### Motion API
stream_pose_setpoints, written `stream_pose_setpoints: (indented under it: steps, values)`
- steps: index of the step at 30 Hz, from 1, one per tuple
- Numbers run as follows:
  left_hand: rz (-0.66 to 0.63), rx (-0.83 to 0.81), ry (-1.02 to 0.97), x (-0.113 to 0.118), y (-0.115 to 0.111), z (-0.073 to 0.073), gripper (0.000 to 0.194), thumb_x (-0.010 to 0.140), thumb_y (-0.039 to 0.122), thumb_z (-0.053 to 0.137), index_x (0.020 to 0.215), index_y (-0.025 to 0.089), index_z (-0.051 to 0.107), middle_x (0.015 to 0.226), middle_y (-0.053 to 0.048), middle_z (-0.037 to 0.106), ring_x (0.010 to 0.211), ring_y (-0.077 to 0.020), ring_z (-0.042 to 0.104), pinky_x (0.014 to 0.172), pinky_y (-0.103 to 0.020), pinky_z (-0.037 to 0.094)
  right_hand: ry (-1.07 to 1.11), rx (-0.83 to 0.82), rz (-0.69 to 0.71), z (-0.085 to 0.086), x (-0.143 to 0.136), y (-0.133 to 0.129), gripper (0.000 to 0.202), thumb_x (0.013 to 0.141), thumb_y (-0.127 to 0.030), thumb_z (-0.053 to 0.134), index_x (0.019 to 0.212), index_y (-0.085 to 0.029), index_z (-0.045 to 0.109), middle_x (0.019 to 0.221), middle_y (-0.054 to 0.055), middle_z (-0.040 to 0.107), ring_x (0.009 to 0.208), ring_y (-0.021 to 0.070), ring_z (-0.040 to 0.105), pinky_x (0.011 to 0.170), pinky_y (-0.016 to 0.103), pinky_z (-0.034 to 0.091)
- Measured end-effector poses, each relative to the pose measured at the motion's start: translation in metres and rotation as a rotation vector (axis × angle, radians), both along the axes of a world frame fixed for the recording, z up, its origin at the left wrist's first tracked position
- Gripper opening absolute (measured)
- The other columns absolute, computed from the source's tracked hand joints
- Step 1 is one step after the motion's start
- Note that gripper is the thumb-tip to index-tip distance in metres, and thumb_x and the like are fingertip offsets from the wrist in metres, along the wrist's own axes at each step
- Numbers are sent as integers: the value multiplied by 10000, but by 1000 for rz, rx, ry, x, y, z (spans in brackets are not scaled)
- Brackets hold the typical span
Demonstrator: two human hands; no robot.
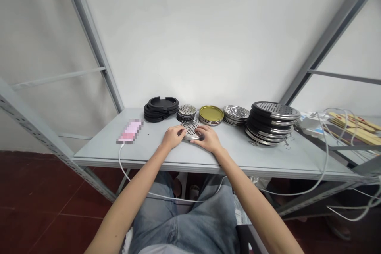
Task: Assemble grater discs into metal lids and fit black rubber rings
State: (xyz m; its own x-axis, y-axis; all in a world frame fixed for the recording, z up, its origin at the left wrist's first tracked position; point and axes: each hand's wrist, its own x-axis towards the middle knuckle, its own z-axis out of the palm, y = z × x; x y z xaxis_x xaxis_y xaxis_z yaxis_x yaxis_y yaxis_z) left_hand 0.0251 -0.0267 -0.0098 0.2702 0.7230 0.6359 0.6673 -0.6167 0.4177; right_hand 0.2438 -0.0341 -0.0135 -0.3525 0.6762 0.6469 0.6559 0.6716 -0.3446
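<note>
A round perforated metal disc (pixel 190 129) lies flat on the grey table (pixel 101 149) in front of me. My left hand (pixel 172 137) grips its left edge and my right hand (pixel 208 138) presses on its right edge. Just behind it stand a small stack of perforated discs in dark rims (pixel 187 112), a stack of black rings (pixel 161 108), a pile of gold-coloured lids (pixel 211 114), a pile of silver perforated plates (pixel 236 114) and a tall stack of assembled black-and-metal covers (pixel 272 121) at the right.
A phone (pixel 129 131) lies at the left of the table with a white cable (pixel 120 160) hanging over the front edge. More white cables (pixel 326 154) and flat yellow pieces (pixel 357 127) sit at the right. Grey shelf posts (pixel 92 39) rise on both sides.
</note>
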Motion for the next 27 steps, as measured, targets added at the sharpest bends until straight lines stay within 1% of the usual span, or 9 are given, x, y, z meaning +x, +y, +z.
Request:
stream_pose_setpoints:
  steps: [8, 13, 14, 16, 18, 20, 23, 25, 27]
  values:
    - [61, -32, 7, -1, 6, -6, 164, 885, 217, 563, 883, 211, 727, 914, -43, 745, 845, -198, 683, 808, -300, 516, -99, -29, -2, -2, -2, 0, 541, 703, -549, 747, 1117, -208, 676, 1141, 118, 662, 1074, 309, 584, 952, 461, 475]
    - [61, -63, 32, -1, 6, -5, 152, 854, 185, 584, 887, 199, 731, 940, -48, 744, 871, -198, 681, 825, -294, 511, -84, -31, 3, -3, -1, 0, 607, 631, -516, 794, 1131, -195, 670, 1293, 132, 583, 1212, 326, 513, 1050, 482, 409]
    - [55, -70, 31, -2, 7, -5, 149, 846, 179, 589, 882, 200, 733, 939, -46, 745, 877, -200, 681, 832, -298, 511, -72, -38, 9, -3, 0, 0, 604, 646, -529, 781, 1135, -192, 669, 1310, 136, 572, 1231, 326, 502, 1062, 483, 400]
    - [36, -84, 19, -3, 8, -6, 137, 827, 171, 609, 864, 205, 736, 936, -41, 746, 906, -205, 681, 858, -308, 511, -16, -63, -10, -4, 1, 2, 548, 742, -542, 702, 1151, -178, 663, 1315, 150, 568, 1243, 313, 503, 1072, 475, 397]
    - [-9, -91, -4, -4, 9, -7, 114, 817, 183, 631, 844, 208, 738, 936, -38, 748, 939, -209, 680, 892, -321, 510, 62, -89, -63, -6, 2, 5, 494, 845, -523, 592, 1179, -163, 652, 1317, 164, 568, 1249, 297, 510, 1077, 466, 399]
    - [-69, -82, -19, -4, 9, -8, 99, 816, 205, 645, 845, 209, 740, 939, -41, 749, 972, -212, 679, 926, -337, 508, 103, -112, -94, -8, 2, 8, 496, 890, -509, 529, 1225, -157, 630, 1351, 170, 551, 1279, 293, 494, 1095, 472, 383]
    - [-107, -37, 7, -3, 9, -9, 206, 818, 246, 655, 1005, 195, 728, 1124, -79, 719, 1123, -240, 632, 1023, -390, 468, 56, -152, -72, -11, 2, 11, 561, 896, -512, 518, 1326, -153, 565, 1446, 167, 480, 1360, 301, 423, 1138, 490, 331]
    - [-108, -32, 63, -2, 7, -9, 374, 838, 296, 644, 1192, 174, 662, 1313, -112, 625, 1265, -266, 542, 1098, -430, 407, 3, -183, -69, -13, 2, 13, 629, 891, -516, 525, 1385, -129, 511, 1505, 178, 408, 1409, 314, 358, 1159, 491, 298]
    - [-105, -65, 130, -1, 6, -8, 487, 875, 350, 604, 1317, 149, 576, 1409, -135, 540, 1352, -282, 455, 1137, -451, 361, -39, -217, -73, -14, 1, 14, 680, 893, -518, 521, 1426, -100, 461, 1531, 191, 361, 1432, 320, 318, 1171, 481, 279]
